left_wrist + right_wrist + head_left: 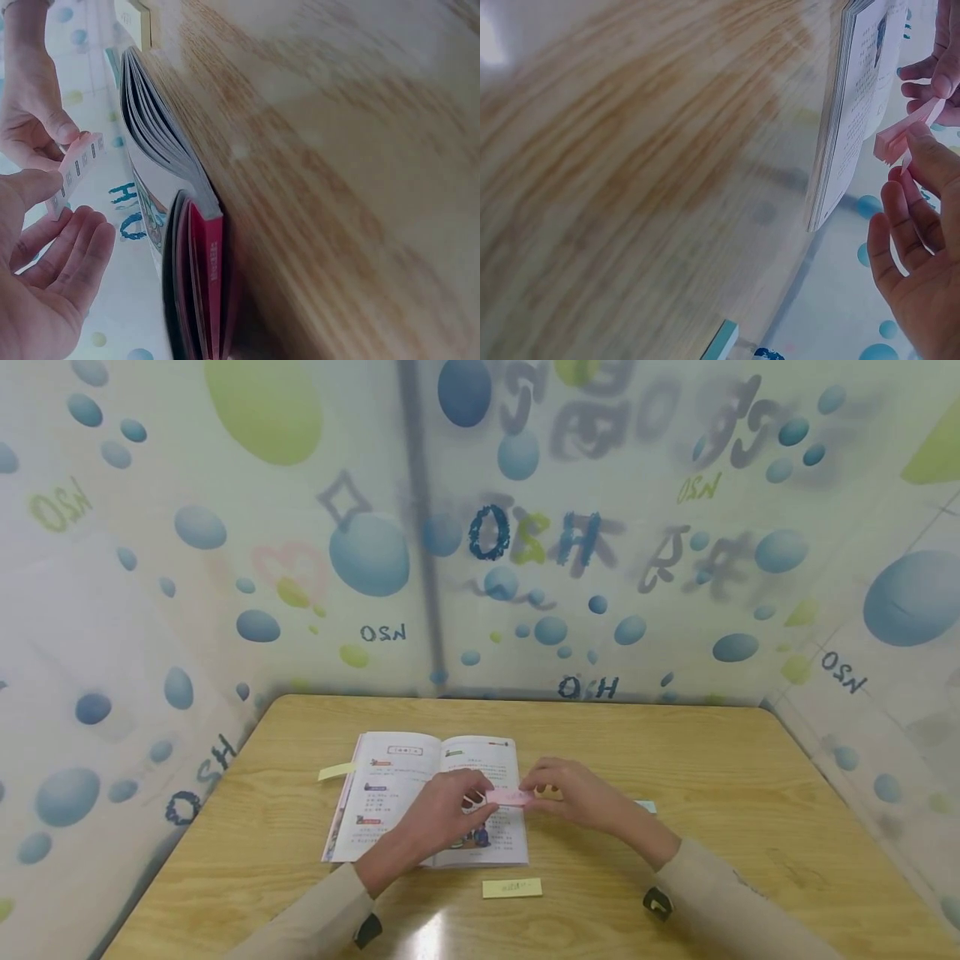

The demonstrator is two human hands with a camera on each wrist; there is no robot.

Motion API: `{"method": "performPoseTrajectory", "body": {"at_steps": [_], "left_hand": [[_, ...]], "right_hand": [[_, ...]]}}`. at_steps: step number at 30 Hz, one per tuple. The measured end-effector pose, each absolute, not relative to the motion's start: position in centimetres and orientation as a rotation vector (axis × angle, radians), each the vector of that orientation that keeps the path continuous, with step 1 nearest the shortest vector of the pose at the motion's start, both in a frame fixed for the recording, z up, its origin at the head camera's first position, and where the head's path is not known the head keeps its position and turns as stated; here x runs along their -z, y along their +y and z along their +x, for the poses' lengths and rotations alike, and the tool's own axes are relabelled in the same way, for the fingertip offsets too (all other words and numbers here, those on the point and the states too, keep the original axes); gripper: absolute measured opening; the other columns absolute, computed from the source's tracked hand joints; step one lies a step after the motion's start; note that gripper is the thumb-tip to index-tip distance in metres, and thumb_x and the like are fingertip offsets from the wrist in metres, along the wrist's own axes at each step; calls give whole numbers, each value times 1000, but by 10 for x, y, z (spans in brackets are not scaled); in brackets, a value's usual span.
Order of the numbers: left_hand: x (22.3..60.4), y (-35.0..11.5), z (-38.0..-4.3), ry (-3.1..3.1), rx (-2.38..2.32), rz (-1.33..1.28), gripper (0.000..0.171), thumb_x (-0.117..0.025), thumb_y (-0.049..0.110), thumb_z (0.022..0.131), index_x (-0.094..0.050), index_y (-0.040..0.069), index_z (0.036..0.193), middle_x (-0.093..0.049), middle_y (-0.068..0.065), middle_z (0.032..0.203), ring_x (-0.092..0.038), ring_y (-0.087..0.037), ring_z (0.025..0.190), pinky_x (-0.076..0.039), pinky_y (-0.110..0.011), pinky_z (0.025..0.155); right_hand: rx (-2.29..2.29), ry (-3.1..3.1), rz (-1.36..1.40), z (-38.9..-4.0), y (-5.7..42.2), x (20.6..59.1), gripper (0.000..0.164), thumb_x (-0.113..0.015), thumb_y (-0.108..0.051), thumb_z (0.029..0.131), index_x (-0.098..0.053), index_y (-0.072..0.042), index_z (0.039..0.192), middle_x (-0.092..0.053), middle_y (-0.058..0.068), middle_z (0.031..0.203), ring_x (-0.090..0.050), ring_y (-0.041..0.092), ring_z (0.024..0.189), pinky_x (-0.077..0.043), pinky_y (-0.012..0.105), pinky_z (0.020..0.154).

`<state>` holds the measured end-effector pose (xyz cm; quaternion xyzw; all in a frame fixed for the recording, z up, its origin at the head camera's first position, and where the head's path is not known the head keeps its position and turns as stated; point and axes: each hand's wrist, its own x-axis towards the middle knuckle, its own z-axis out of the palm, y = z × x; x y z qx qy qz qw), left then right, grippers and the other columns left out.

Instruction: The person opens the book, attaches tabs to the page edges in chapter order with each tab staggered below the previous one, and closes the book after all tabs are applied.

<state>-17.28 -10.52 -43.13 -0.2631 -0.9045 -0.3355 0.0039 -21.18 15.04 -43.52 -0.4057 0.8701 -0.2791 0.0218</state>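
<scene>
A pad of narrow pink sticky notes (510, 797) is held above the right page of an open book (397, 802). My left hand (442, 810) pinches the pad's left end between thumb and fingers. At the other end, my right hand (576, 793) pinches the pink paper. In the right wrist view the layered edge of the pink pad (892, 142) shows, and a sheet of it bends between the right thumb and forefinger. Printed marks run along the pink strip (78, 166) in the left wrist view.
A yellow sticky-note pad (512, 888) with handwriting lies in front of the book. From the book's left edge sticks a yellow tab (336, 771). A light blue pad (647, 807) lies partly behind the right forearm. The wooden table (712, 760) meets a bubble-patterned wall (525, 635).
</scene>
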Motion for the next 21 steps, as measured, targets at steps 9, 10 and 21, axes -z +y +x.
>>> {"method": "performPoseTrajectory", "body": {"at_steps": [9,10,21], "left_hand": [[431,-104,-173,-2847,1039,-815,16,-76,22,94,-70,12,106,-70,-1,105,-68,-12,89,-56,-22,75],[431,-104,-173,-2847,1038,-813,16,-76,22,94,-70,12,106,-70,-1,105,-68,-12,89,-56,-22,75],[434,-103,-174,-2861,1017,-820,14,-76,23,94,-71,14,104,-70,1,104,-67,-9,87,-56,-23,74]], "right_hand": [[871,2692,-1289,-211,151,433,17,-79,-16,91,-75,-16,108,-66,-9,105,-62,13,94,-55,33,82],[868,2693,-1288,-211,151,433,17,-79,-16,91,-75,-16,108,-66,-9,105,-62,14,94,-55,33,83],[905,2652,-1207,-212,152,433,13,-78,-18,92,-72,-17,103,-63,-11,99,-61,15,87,-56,31,75]]}}
